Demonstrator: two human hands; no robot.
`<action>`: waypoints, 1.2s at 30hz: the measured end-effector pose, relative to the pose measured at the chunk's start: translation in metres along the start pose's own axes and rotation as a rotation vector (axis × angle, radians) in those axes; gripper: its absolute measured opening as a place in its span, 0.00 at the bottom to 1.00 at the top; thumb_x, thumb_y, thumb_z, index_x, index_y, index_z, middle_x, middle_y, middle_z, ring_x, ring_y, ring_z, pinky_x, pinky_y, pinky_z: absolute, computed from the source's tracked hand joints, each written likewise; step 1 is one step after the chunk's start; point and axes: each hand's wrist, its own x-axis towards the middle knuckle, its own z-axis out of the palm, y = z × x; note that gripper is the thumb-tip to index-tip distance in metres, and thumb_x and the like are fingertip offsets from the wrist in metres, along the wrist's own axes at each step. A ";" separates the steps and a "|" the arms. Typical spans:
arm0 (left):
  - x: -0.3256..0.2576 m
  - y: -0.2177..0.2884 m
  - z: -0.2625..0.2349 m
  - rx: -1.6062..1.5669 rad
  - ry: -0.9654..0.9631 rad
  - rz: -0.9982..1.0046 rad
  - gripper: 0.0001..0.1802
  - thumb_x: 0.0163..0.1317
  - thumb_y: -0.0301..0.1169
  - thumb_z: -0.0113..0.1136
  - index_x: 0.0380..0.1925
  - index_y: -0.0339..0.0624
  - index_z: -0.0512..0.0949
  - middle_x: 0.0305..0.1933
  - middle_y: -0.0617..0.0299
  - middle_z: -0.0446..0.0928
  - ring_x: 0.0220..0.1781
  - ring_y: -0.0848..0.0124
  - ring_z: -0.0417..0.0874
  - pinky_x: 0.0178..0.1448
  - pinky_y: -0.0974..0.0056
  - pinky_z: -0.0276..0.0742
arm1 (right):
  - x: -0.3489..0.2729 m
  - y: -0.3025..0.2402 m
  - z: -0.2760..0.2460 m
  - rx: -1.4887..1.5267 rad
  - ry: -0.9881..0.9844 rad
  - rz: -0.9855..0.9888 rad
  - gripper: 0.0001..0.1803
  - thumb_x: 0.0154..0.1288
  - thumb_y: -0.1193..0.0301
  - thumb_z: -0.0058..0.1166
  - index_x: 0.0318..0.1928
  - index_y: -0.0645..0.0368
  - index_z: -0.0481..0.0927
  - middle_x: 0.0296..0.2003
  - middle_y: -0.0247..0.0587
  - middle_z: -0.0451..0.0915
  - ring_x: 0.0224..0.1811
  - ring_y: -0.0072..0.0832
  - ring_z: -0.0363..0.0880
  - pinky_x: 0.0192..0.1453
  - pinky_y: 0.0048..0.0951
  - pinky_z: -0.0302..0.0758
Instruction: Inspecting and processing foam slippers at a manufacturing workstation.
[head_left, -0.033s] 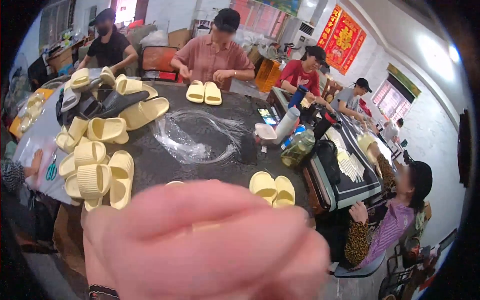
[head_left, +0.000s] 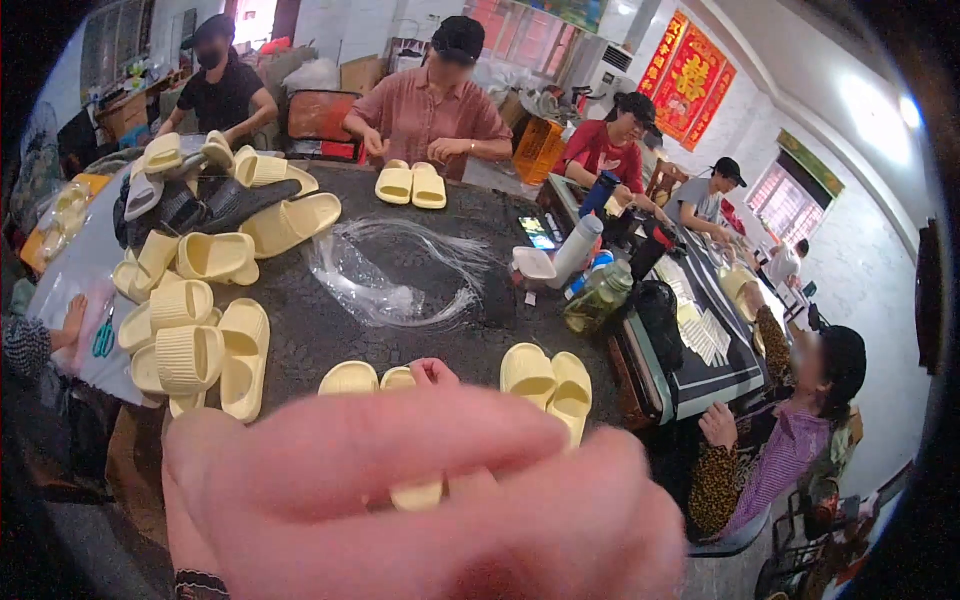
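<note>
Dark table (head_left: 465, 348) with yellow slippers (head_left: 243, 350), a blurred hand (head_left: 390, 540) large across its near side

The hand is close to the camera, fingers curled; I cannot tell which hand it is or whether it grasps anything. At the table's left the slippers lie heaped; a loop of clear plastic strands (head_left: 365, 285) lies mid-table. Beyond the hand, partly covered by it, sits a slipper pair (head_left: 347, 379), with another pair (head_left: 529, 374) to its right. Small fingertips (head_left: 436, 373) show at the first pair's right slipper, their grip unclear
</note>
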 end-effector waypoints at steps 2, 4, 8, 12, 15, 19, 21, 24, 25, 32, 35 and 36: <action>-0.002 -0.004 -0.002 -0.030 -0.025 -0.064 0.08 0.48 0.29 0.64 0.29 0.55 0.77 0.38 0.64 0.81 0.36 0.64 0.80 0.37 0.63 0.74 | 0.002 0.004 -0.003 -0.040 -0.025 -0.064 0.08 0.65 0.69 0.58 0.36 0.63 0.80 0.26 0.24 0.76 0.28 0.11 0.69 0.34 0.18 0.68; -0.005 -0.007 -0.004 -0.060 -0.054 -0.141 0.08 0.48 0.28 0.63 0.29 0.55 0.77 0.37 0.64 0.81 0.35 0.65 0.80 0.36 0.63 0.74 | 0.003 0.010 0.000 -0.050 -0.015 -0.101 0.08 0.64 0.69 0.58 0.36 0.63 0.80 0.25 0.24 0.76 0.27 0.11 0.68 0.33 0.18 0.68; -0.016 -0.004 -0.015 -0.129 -0.132 -0.320 0.08 0.48 0.26 0.61 0.29 0.53 0.78 0.37 0.63 0.81 0.34 0.65 0.80 0.36 0.63 0.74 | 0.000 -0.017 -0.004 0.000 -0.020 -0.067 0.09 0.64 0.69 0.59 0.35 0.64 0.80 0.25 0.24 0.75 0.27 0.12 0.69 0.32 0.19 0.68; -0.013 -0.015 -0.012 -0.233 -0.181 -0.407 0.09 0.47 0.24 0.60 0.29 0.52 0.79 0.37 0.63 0.81 0.32 0.66 0.80 0.36 0.63 0.73 | -0.003 -0.023 -0.003 -0.014 -0.014 -0.057 0.07 0.65 0.70 0.58 0.36 0.62 0.80 0.26 0.23 0.75 0.29 0.10 0.68 0.33 0.16 0.67; -0.005 -0.019 -0.014 -0.279 -0.212 -0.444 0.10 0.47 0.22 0.59 0.29 0.51 0.80 0.36 0.62 0.81 0.31 0.66 0.80 0.35 0.63 0.73 | -0.002 -0.021 0.004 -0.129 -0.032 -0.090 0.09 0.65 0.69 0.57 0.33 0.62 0.80 0.25 0.25 0.76 0.27 0.12 0.69 0.33 0.18 0.68; -0.005 -0.018 -0.019 -0.356 -0.284 -0.536 0.11 0.46 0.20 0.58 0.29 0.50 0.81 0.36 0.62 0.81 0.30 0.66 0.80 0.35 0.64 0.73 | -0.011 -0.037 -0.012 -0.041 0.037 -0.095 0.09 0.65 0.69 0.57 0.34 0.63 0.80 0.26 0.25 0.76 0.28 0.12 0.70 0.35 0.18 0.69; -0.045 -0.068 -0.004 -0.251 -0.290 -0.435 0.16 0.39 0.23 0.61 0.33 0.44 0.80 0.37 0.58 0.80 0.37 0.58 0.81 0.39 0.59 0.77 | -0.005 -0.021 -0.006 -0.018 0.017 -0.107 0.09 0.65 0.69 0.57 0.34 0.63 0.80 0.26 0.26 0.77 0.28 0.12 0.70 0.35 0.18 0.69; -0.129 -0.117 0.013 0.209 -0.467 -0.220 0.23 0.48 0.24 0.58 0.48 0.45 0.73 0.46 0.57 0.76 0.43 0.58 0.80 0.47 0.59 0.76 | -0.005 -0.021 0.001 0.039 -0.048 -0.084 0.09 0.65 0.70 0.57 0.35 0.64 0.80 0.27 0.27 0.77 0.29 0.13 0.71 0.36 0.19 0.70; -0.148 -0.117 0.013 0.361 -0.603 -0.255 0.24 0.49 0.24 0.58 0.50 0.45 0.72 0.47 0.57 0.75 0.46 0.58 0.79 0.49 0.59 0.75 | -0.007 -0.028 -0.002 -0.034 -0.032 -0.142 0.08 0.65 0.71 0.57 0.35 0.63 0.80 0.28 0.28 0.77 0.31 0.13 0.71 0.37 0.19 0.70; -0.233 -0.131 -0.025 0.449 -0.474 -0.344 0.18 0.49 0.23 0.58 0.44 0.42 0.77 0.46 0.53 0.77 0.46 0.56 0.79 0.49 0.56 0.76 | -0.008 -0.028 -0.007 -0.098 0.017 -0.146 0.08 0.65 0.72 0.56 0.41 0.63 0.78 0.33 0.29 0.77 0.34 0.15 0.71 0.40 0.20 0.70; -0.238 -0.132 -0.069 0.718 -0.335 -0.426 0.16 0.49 0.20 0.55 0.41 0.40 0.77 0.44 0.52 0.77 0.46 0.53 0.79 0.51 0.53 0.76 | -0.011 -0.046 -0.004 0.078 0.131 -0.326 0.16 0.67 0.75 0.51 0.54 0.63 0.68 0.45 0.35 0.71 0.42 0.18 0.69 0.46 0.19 0.67; -0.242 -0.133 -0.085 0.835 -0.284 -0.485 0.17 0.49 0.20 0.55 0.42 0.41 0.77 0.46 0.51 0.76 0.49 0.51 0.77 0.54 0.51 0.74 | -0.011 -0.054 -0.005 0.079 0.125 -0.319 0.16 0.67 0.75 0.51 0.54 0.63 0.68 0.45 0.35 0.71 0.42 0.18 0.69 0.46 0.19 0.67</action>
